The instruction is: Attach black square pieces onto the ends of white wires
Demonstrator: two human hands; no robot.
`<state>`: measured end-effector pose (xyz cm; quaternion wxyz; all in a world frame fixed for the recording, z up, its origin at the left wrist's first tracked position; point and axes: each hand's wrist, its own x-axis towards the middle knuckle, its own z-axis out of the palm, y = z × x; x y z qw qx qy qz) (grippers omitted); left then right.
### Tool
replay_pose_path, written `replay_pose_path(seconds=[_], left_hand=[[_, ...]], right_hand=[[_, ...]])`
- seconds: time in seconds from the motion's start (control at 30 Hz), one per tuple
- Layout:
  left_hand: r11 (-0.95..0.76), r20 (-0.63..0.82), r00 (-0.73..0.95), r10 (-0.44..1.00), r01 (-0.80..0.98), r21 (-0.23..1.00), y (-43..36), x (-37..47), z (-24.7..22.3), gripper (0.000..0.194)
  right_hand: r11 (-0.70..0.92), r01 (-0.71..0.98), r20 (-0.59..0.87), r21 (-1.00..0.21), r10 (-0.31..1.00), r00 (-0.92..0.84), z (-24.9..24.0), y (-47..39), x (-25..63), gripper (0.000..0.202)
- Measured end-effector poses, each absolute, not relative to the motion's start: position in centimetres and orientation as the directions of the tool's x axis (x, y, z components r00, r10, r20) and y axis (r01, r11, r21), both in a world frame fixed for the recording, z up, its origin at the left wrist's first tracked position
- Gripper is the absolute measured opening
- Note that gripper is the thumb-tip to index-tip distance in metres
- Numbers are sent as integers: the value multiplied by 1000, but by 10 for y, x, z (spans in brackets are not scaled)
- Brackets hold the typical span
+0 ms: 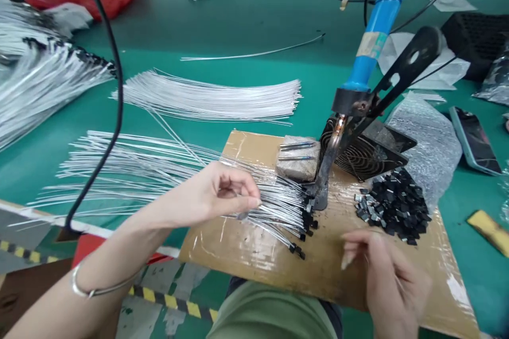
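My left hand [226, 190], thumb and forefinger pinched, hovers over a spread of white wires [159, 169] with black connectors [308, 217] on their right ends. What sits in that pinch is too small to make out. My right hand [387, 270] is curled closed over the board's right side, slightly blurred, and a faint thin wire [401, 288] runs across its palm. Between the hands, a soldering iron tip [321, 198] on a blue-handled arm [377, 26] points down by the connectors. A pile of small black connector pieces [393, 204] lies beyond my right hand.
A brown board [254, 265] lies at the front edge. On it are a grey block [298, 159] with metal tips and a black fan [361, 151]. More white wires [214, 96] lie behind, others left. A black cable [115, 63] hangs at left; a phone [475, 140] rests right.
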<state>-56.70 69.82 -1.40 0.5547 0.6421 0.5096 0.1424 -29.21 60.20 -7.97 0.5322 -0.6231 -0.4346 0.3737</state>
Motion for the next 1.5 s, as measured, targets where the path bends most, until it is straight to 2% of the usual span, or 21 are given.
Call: replay_pose_path(seconds=[0.17, 0.33, 0.47, 0.6, 0.73, 0.83, 0.93, 1.0, 1.1, 1.37, 1.5], left_hand=[[193, -432, 425, 796, 498, 845, 684, -550, -25, 24], [242, -452, 404, 796, 471, 848, 677, -546, -25, 23], [233, -446, 413, 794, 471, 851, 674, -545, -28, 22], [117, -396, 389, 832, 575, 810, 665, -537, -31, 22], [27, -329, 401, 855, 600, 800, 655, -515, -32, 24], [67, -335, 402, 852, 551, 832, 653, -501, -34, 27], [181, -383, 353, 854, 489, 853, 657, -494, -36, 27], [208, -384, 326, 864, 463, 861, 660, -492, -36, 26], [220, -382, 320, 867, 442, 869, 662, -491, -36, 26], [263, -437, 349, 829, 446, 856, 659, -493, -36, 26], [279, -442, 364, 820, 420, 863, 659, -494, -36, 26]], right_hand=[[-171, 71, -169, -983, 985, 35, -66, 608, -316, 29], [-108, 127, -115, -986, 992, -53, -68, 615, -317, 30], [23, 208, 7, -978, 997, -79, -72, 615, -316, 28], [176, 311, 163, -934, 984, -69, -78, 614, -316, 22], [239, 357, 230, -903, 971, -68, -82, 613, -317, 18], [203, 355, 211, -913, 977, -16, -81, 611, -318, 20], [71, 273, 92, -959, 994, 63, -78, 608, -317, 25], [-14, 197, 2, -980, 997, 82, -77, 606, -316, 29], [-67, 153, -55, -986, 995, 80, -76, 606, -315, 34], [-54, 198, -49, -979, 998, 26, -75, 612, -315, 35], [46, 260, 34, -964, 998, -51, -78, 613, -313, 30]])
